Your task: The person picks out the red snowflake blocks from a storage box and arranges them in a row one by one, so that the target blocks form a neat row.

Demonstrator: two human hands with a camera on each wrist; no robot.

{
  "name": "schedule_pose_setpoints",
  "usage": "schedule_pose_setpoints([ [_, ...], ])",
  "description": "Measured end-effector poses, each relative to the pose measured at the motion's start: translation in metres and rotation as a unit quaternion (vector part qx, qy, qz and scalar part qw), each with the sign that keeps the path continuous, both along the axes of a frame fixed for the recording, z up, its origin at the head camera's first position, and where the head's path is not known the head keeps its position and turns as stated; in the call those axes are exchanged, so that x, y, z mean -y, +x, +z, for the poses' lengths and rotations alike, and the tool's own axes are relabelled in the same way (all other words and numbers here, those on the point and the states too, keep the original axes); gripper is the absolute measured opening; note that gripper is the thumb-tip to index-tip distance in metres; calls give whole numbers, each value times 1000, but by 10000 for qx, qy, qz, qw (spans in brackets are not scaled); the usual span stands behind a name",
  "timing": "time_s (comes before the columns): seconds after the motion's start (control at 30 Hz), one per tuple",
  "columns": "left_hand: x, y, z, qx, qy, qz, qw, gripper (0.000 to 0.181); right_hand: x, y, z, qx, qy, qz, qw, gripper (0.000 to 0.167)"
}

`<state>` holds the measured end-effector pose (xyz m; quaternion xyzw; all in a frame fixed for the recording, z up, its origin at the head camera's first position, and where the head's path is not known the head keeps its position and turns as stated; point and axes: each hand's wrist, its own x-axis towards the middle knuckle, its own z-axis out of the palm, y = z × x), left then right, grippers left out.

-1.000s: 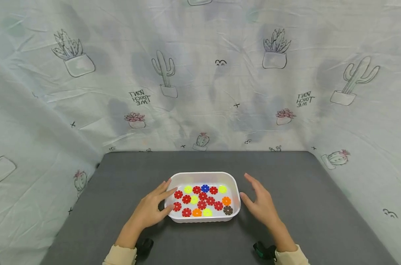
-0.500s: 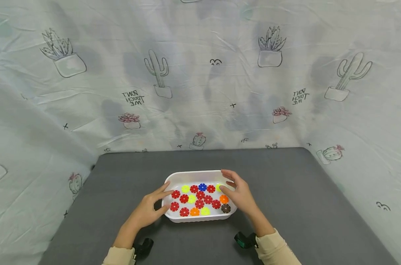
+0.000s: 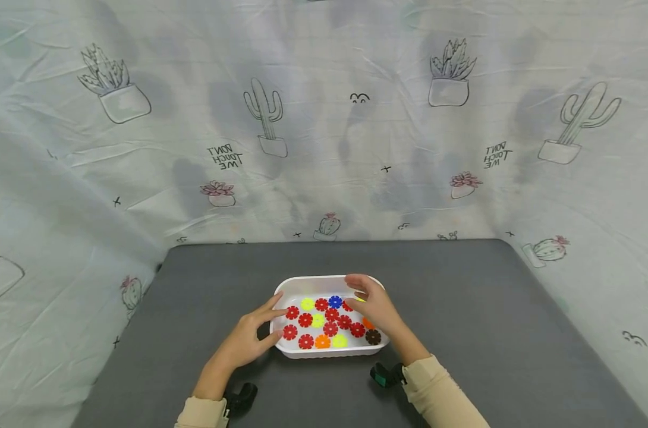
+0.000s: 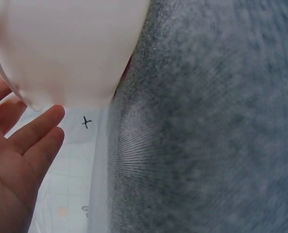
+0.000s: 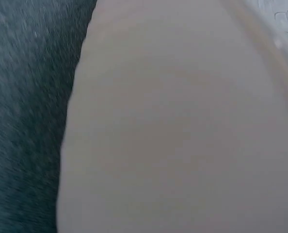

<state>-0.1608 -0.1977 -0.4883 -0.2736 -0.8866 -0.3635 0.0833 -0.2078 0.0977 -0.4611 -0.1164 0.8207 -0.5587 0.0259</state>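
A white rectangular tray (image 3: 313, 286) stands on the dark table with several notched plastic discs lying flat inside. Among them are a blue disc (image 3: 335, 302), a brown disc (image 3: 373, 337), an orange disc (image 3: 322, 342) and many red discs such as the red one (image 3: 305, 341). My left hand (image 3: 246, 339) rests at the tray's left rim, fingers spread and partly over it; the left wrist view shows the hand (image 4: 13, 170) beside the tray's outer wall (image 4: 71, 53). Over the tray's right part hovers my right hand (image 3: 374, 306), fingers loosely bent, holding nothing visible. It hides some discs.
The grey table top (image 3: 490, 333) extends around the tray. Behind and at both sides hangs a pale curtain (image 3: 324, 131) with cactus drawings. Black wrist devices (image 3: 386, 375) sit under both wrists. The tray's wall (image 5: 173, 136) fills most of the right wrist view.
My right hand has moved left, from beside the tray to above its right part. The left hand stays at the left rim. The discs keep their layout.
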Motion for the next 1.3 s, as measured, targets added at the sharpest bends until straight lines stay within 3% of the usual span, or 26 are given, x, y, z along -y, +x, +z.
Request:
schedule_pose_setpoints([
  [0.23, -1, -2, -3, 52, 7, 25, 10000, 40, 0, -13, -5, 82, 588, 375, 9975, 39],
  [0.53, 2, 0, -8, 71, 1, 19, 10000, 39, 5, -19, -9, 562, 1037, 195, 9928, 37],
  [0.8, 3, 3, -12, 101, -21, 34, 9999, 38, 8, -24, -21, 382, 1849, 138, 9819, 37],
  [1.13, 3, 3, -14, 93, 27, 20, 10000, 37, 10, -21, -28, -54, 2337, -28, 9723, 40],
  [1.3, 3, 3, -15, 76, 37, 4, 10000, 37, 11, -18, -31, -201, 2676, -118, 9632, 40],
])
